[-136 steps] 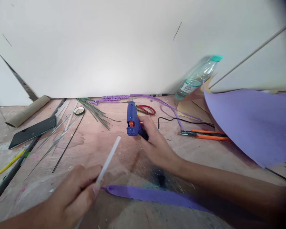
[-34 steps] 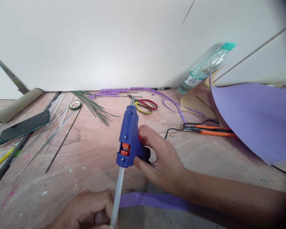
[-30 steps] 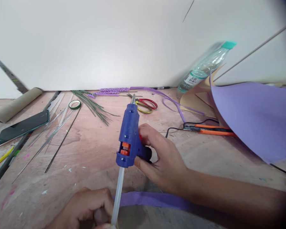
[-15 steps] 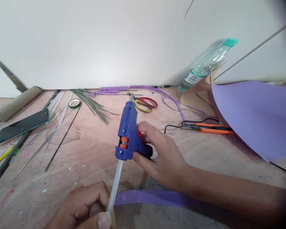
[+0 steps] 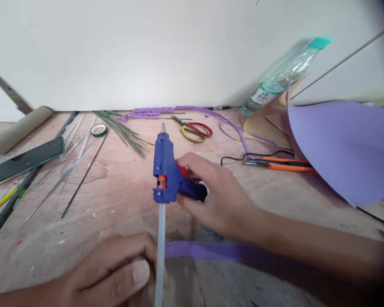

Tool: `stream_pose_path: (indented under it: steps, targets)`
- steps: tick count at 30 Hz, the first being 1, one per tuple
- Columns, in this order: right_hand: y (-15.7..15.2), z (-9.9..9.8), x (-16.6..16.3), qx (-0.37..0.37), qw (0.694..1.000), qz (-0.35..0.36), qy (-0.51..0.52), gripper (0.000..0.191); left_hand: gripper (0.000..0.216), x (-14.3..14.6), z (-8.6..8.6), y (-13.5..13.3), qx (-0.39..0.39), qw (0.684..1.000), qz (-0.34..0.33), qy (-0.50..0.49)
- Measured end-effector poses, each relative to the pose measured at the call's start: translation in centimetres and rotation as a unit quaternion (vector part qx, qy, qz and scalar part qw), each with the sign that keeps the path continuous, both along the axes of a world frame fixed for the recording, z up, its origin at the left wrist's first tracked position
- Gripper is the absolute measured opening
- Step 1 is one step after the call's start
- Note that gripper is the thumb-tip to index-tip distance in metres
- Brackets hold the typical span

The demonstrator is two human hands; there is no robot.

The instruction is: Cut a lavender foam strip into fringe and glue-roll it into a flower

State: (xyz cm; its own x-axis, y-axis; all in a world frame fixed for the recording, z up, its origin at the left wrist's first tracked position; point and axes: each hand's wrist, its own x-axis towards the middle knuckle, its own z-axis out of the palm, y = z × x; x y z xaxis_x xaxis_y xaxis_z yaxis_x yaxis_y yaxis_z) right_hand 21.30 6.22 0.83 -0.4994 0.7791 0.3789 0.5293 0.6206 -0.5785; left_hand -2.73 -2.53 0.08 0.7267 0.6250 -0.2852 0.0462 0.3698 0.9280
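Observation:
My right hand (image 5: pixel 217 192) is wrapped around the handle of a blue hot glue gun (image 5: pixel 164 166), its fingers by the red trigger. The gun's metal nozzle points away from me. A translucent glue stick (image 5: pixel 161 247) runs out of its back and leaves the frame at the bottom. Left of the stick, my left hand (image 5: pixel 118 268) is closed, fingers curled and thumb laid along them. A purple strip (image 5: pixel 208 250) runs from its fingertips to the right, under my right forearm. The stick partly hides where the fingers meet the strip.
At the back lie scissors (image 5: pixel 195 131), purple flower stems (image 5: pixel 150 111) and green wires (image 5: pixel 121 132). Green tape (image 5: pixel 99 130), a phone (image 5: pixel 28 160) and a cardboard tube (image 5: pixel 21 128) are left. Rightward are a bottle (image 5: pixel 281 81), a utility knife (image 5: pixel 284 164) and purple sheet (image 5: pixel 339 149).
The glue gun has shifted slightly left and turned straighter, with its nozzle now left of the scissors. The glue stick's rear end has swung away from my left thumb and out of the frame.

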Motion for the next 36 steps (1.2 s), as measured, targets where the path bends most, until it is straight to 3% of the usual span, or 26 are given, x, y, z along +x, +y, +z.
stream_pose_path:
  steps: [1, 3, 4, 6, 8, 12, 15, 21, 26, 33, 36]
  targets:
    - [0.5, 0.3, 0.2, 0.013, 1.000, 0.004, 0.011, 0.024, 0.036, -0.4, 0.5, 0.8, 0.105, 0.993, -0.019, 0.042]
    - [1.8, 0.7, 0.9, 0.053, 0.997, -0.010, 0.056, 0.024, 0.023, -1.3, 1.1, 2.4, 0.335, 0.927, -0.060, 0.157]
    - [2.5, 0.7, 1.2, 0.057, 0.994, -0.026, 0.085, 0.022, 0.022, -1.6, 1.1, 3.1, 0.414, 0.893, -0.069, 0.161]
    - [3.5, 0.3, 2.0, 0.020, 0.989, -0.059, 0.134, 0.015, 0.023, -2.1, 0.8, 4.2, 0.495, 0.845, -0.097, 0.180]
    - [3.5, -0.4, 2.5, -0.031, 0.983, -0.065, 0.171, 0.012, 0.017, -2.2, 0.2, 4.6, 0.523, 0.820, -0.117, 0.202]
    - [0.4, -1.8, 3.3, -0.092, 0.977, -0.028, 0.188, 0.012, 0.008, -2.0, -0.8, 4.8, 0.510, 0.829, -0.116, 0.199]
    - [-1.9, -2.1, 3.6, -0.093, 0.986, 0.035, 0.133, 0.012, 0.009, -2.2, -1.0, 5.3, 0.502, 0.842, -0.082, 0.181]
    - [-2.2, -2.9, 3.6, -0.073, 0.981, 0.154, 0.093, 0.014, 0.008, -2.9, -1.6, 5.9, 0.457, 0.872, -0.033, 0.175]
    - [-2.0, -3.4, 3.7, -0.077, 0.981, 0.170, 0.054, 0.030, 0.013, -2.8, -1.7, 5.6, 0.452, 0.871, -0.006, 0.194]
    - [-2.3, -3.3, 3.7, -0.080, 0.981, 0.172, 0.027, 0.026, 0.015, -2.7, -1.6, 5.5, 0.281, 0.942, 0.034, 0.179]
    - [-2.3, -3.2, 3.5, -0.085, 0.982, 0.164, 0.030, 0.023, 0.017, -2.7, -1.6, 5.5, 0.241, 0.956, 0.040, 0.162]
